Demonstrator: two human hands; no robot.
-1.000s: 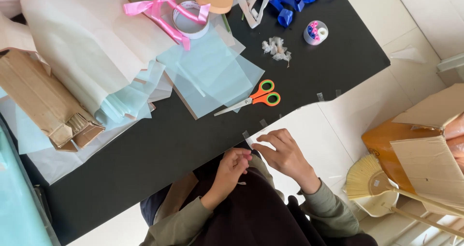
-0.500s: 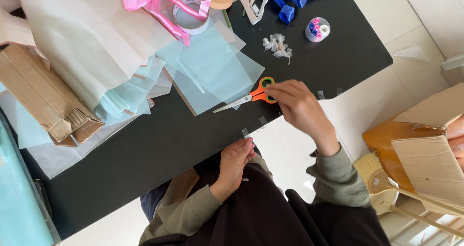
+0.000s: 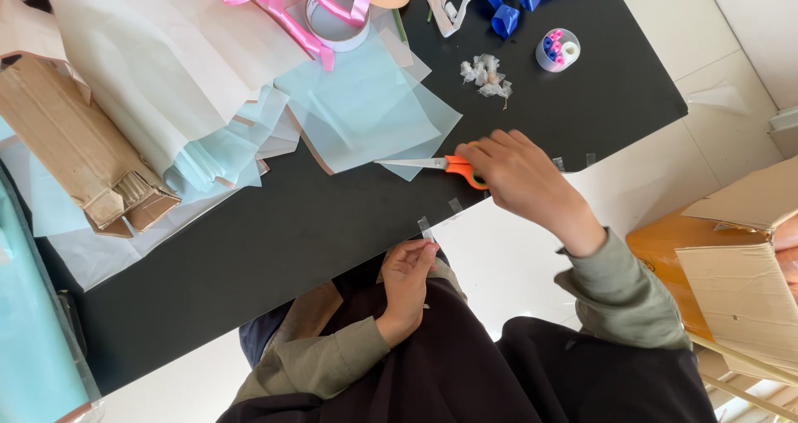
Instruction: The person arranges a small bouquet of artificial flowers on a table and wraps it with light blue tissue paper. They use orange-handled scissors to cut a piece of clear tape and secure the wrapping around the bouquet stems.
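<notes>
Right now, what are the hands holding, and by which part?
The right hand grips the orange-handled scissors by the handles. The left hand pinches a tape strip stuck at the table edge.

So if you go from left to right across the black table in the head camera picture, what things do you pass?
Brown cardboard box → pink ribbon → roll of tape → orange scissors under the right hand → small round tub of pink and white bits.

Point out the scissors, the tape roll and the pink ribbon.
scissors point(image 3: 455, 166): head view, orange handle.
tape roll point(image 3: 326, 26): head view, inner face.
pink ribbon point(image 3: 287, 20): head view, long strand.
</notes>
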